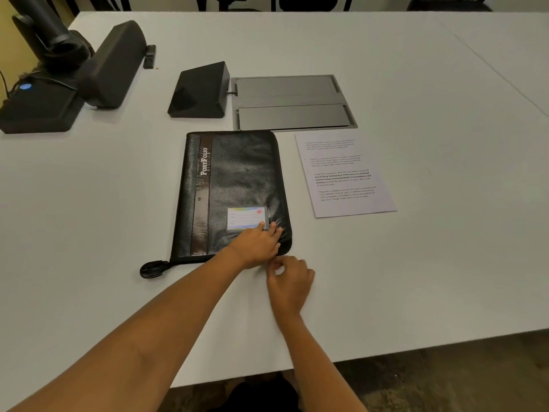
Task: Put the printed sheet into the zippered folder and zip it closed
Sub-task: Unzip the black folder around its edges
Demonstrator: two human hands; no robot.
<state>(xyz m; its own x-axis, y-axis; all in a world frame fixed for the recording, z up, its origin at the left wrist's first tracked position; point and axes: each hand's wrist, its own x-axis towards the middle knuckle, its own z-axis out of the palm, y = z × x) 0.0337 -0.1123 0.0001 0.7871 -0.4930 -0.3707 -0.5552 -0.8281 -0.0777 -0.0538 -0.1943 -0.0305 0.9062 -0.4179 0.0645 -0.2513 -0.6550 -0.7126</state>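
— Where is the zippered folder (pixel 237 179)?
— Flat on the table (pixel 89 188), cover up. The left hand (pixel 255 243) lies on its near right corner, straight fingers pressing by the label card (pixel 245 217).
— And the right hand (pixel 292 282)?
— Just beside that corner at the folder's near edge, fingers curled. Whether they pinch the zipper pull I cannot tell.
— The printed sheet (pixel 344 173)?
— On the table right of the folder, farther off, well apart from both hands.
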